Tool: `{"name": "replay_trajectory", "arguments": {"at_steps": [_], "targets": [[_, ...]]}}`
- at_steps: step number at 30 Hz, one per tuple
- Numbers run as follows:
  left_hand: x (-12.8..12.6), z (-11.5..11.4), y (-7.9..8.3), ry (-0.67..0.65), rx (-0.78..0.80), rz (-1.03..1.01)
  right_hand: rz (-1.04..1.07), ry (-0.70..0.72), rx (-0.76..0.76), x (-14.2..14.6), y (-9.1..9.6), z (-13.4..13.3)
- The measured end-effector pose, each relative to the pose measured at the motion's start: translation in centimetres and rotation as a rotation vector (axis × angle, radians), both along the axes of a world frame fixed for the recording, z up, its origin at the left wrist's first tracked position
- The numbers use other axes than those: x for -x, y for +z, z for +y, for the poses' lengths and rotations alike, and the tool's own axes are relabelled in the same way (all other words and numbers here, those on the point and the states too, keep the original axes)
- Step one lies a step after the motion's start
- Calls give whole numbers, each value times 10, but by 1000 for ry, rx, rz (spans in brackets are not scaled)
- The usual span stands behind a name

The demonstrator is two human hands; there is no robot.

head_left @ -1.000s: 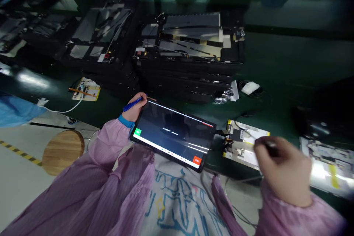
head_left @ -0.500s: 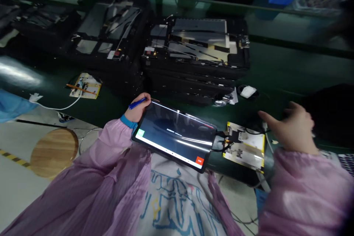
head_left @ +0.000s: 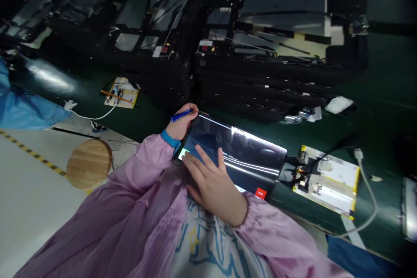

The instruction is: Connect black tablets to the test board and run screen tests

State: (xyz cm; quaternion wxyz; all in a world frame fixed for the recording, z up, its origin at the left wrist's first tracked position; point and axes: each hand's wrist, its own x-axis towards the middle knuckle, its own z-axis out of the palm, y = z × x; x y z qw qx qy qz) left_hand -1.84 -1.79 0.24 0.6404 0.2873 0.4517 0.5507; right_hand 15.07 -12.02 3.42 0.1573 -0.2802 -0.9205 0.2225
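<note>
A tablet screen [head_left: 250, 150], lit dark with a green box at its left corner and a red one at its right, is tilted at the table's front edge. My left hand [head_left: 183, 122] grips its upper left corner and also holds a blue pen-like tool [head_left: 181, 115]. My right hand [head_left: 215, 182] lies over the screen with fingers spread, a fingertip at the green box. Short black cables run from the tablet's right side to a flat white board with yellow edges [head_left: 340, 173].
Stacks of black opened tablet housings [head_left: 280, 61] fill the back. A white USB cable [head_left: 368, 186] lies at the right. Another small board [head_left: 122, 92] with a white cable lies at the left, above a round wooden stool [head_left: 89, 163]. A blue sleeve [head_left: 22, 102] shows at far left.
My right hand has come from the right, beyond the white board, onto the left part of the screen. My left hand keeps hold of the tablet. The view has shifted.
</note>
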Motion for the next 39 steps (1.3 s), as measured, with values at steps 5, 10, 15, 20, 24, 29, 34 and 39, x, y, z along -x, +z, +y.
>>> {"name": "replay_trajectory", "arguments": {"at_steps": [5, 10, 15, 20, 24, 29, 34, 39], "targets": [[2, -2, -4, -5, -35, -5, 61, -118, -79, -31, 5, 7], [1, -1, -2, -1, -21, -11, -28, -338, -131, -70, -5, 5], [1, 0, 0, -6, -27, 1, -124, -369, -225, -86, -21, -7], [1, 1, -1, 2, -36, 16, -51, -398, -294, -93, -28, -13], [0, 2, -1, 2, -30, 11, -29, -376, -310, -95, -31, -14], [-1, 2, 0, 0, -23, 18, 61, -446, -345, -99, -38, -16], [-1, 2, 6, 14, -20, 19, 162, -561, -444, -109, -53, -22], [0, 1, 11, 13, -29, 17, 237, -681, -545, -118, -77, -24]]}}
